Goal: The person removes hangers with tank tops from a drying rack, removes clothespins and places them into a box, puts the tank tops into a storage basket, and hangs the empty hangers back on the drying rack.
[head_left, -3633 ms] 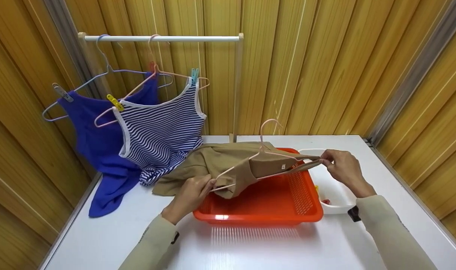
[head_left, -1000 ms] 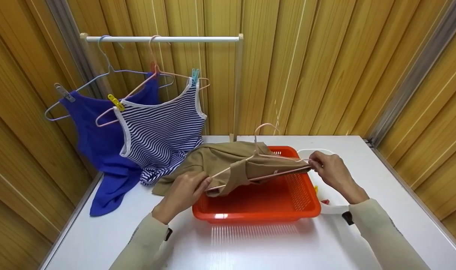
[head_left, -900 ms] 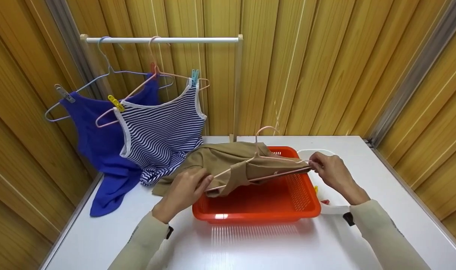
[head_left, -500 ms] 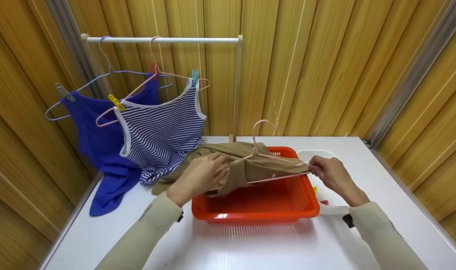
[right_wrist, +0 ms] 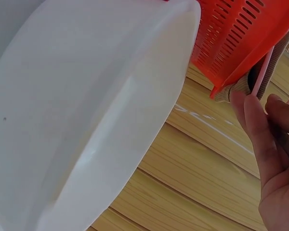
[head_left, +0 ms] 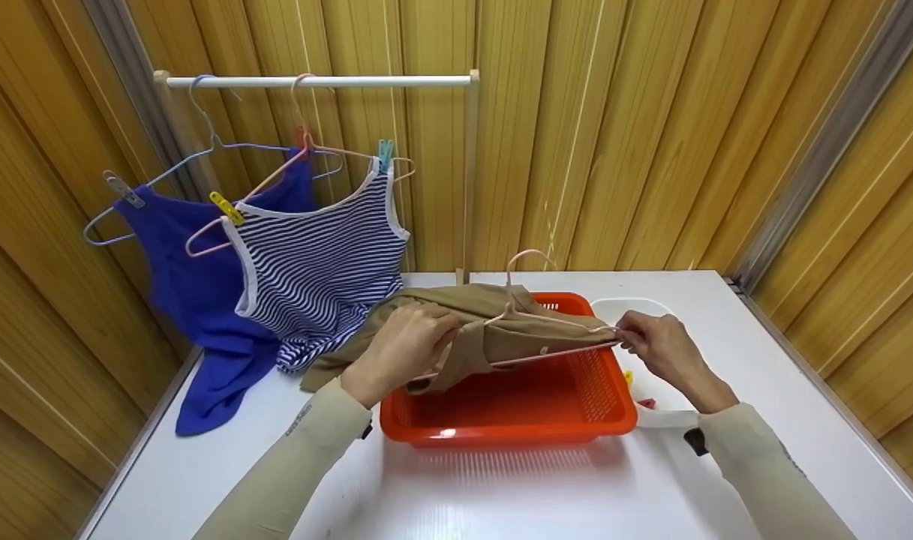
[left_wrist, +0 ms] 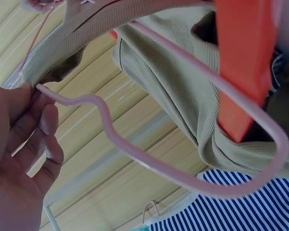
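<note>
A brown ribbed tank top (head_left: 512, 345) lies draped over the back and left side of the red basket (head_left: 509, 431), partly threaded on a pink hanger (head_left: 510, 289) whose hook points up. My left hand (head_left: 403, 345) pinches the tank top's strap (left_wrist: 72, 41) between thumb and forefinger beside the hanger's shoulder; the rounded left end of the hanger (left_wrist: 202, 190) curves free in the left wrist view. At the opposite end, my right hand (head_left: 666, 352) pinches the hanger's tip where the other strap gathers. Its fingertips (right_wrist: 253, 103) touch pink hanger wire and fabric.
On the left, a rack (head_left: 313, 80) carries a striped tank top (head_left: 321, 255) and a blue top (head_left: 216, 300) on hangers, fixed with clothespins (head_left: 226, 208). A white tub (head_left: 662, 418) with red and yellow pieces stands right of the basket. Wood-patterned walls enclose the white table (head_left: 456, 487).
My left hand has left the hanger's left end and moved up and right onto the strap. The right hand keeps its grip, slightly lower and further left than before.
</note>
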`<state>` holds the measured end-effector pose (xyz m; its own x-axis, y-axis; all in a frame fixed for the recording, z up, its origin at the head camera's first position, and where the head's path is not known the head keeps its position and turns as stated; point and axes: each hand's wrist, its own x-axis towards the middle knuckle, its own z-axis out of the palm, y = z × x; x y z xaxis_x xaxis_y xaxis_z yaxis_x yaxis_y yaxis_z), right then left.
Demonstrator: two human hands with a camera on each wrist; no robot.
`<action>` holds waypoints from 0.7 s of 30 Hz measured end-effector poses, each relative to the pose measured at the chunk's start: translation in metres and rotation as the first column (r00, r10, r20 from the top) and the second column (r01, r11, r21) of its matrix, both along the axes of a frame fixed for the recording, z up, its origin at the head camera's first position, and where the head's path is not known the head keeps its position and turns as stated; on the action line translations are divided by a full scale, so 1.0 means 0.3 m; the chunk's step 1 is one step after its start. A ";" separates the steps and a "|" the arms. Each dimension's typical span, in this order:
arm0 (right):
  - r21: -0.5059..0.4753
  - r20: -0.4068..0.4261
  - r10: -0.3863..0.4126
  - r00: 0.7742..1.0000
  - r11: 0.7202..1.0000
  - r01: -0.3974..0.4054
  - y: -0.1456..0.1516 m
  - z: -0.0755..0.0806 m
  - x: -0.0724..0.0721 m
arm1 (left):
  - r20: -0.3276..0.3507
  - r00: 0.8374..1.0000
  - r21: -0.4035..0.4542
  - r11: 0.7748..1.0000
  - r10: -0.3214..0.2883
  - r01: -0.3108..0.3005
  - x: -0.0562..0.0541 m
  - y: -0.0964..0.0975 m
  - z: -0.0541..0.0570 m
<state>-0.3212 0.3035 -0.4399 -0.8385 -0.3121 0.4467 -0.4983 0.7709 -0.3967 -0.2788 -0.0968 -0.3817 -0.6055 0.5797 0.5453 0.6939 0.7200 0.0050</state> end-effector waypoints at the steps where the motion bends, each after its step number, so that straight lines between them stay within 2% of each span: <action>1: 0.009 -0.015 -0.005 1.000 1.000 0.005 0.001 0.000 -0.001 | -0.017 1.000 0.002 1.000 0.003 -0.003 -0.001 -0.007 -0.001; 6: 0.016 -0.018 -0.018 1.000 1.000 0.019 0.014 -0.009 -0.003 | -0.055 0.998 0.037 0.999 0.029 -0.027 -0.003 -0.062 -0.004; 12: 0.014 0.002 -0.035 0.999 0.999 0.035 0.029 -0.019 -0.001 | -0.021 0.997 0.083 0.994 0.071 -0.069 0.009 -0.147 -0.015; 16: 0.021 -0.011 -0.027 1.000 0.999 0.027 0.035 -0.025 -0.001 | -0.004 0.995 0.119 0.988 0.101 -0.100 0.024 -0.202 -0.035; 21: 0.026 -0.003 -0.036 0.999 0.999 0.036 0.036 -0.028 0.000 | -0.027 0.992 0.166 0.979 0.126 -0.120 0.033 -0.276 -0.076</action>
<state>-0.3214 0.3144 -0.4485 -0.8484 -0.2935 0.4405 -0.4710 0.7983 -0.3753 -0.2688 -0.1795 -0.4047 -0.6440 0.4029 0.6503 0.6018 0.7917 0.1054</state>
